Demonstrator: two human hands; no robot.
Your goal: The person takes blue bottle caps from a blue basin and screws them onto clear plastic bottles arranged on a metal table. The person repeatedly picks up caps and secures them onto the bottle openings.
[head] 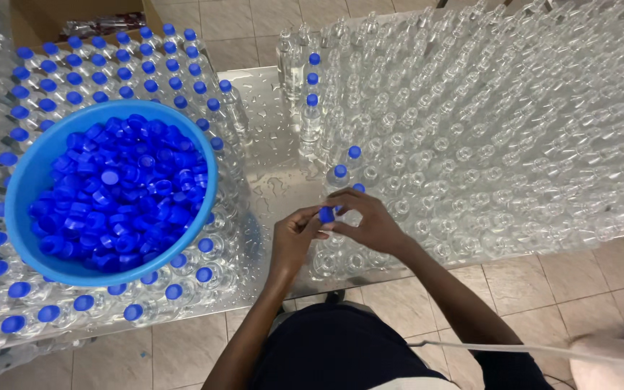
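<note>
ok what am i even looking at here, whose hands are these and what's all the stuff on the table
This is one picture from a camera worn on a person's head, looking down at their own two bare hands. No machine is involved. The left hand and right hand meet over a wet metal table, pinching a blue bottle cap between the fingers. To the left, a blue bowl full of loose blue caps rests on rows of capped clear bottles. To the right stand many uncapped clear bottles; a few nearest the hands already wear blue caps.
</note>
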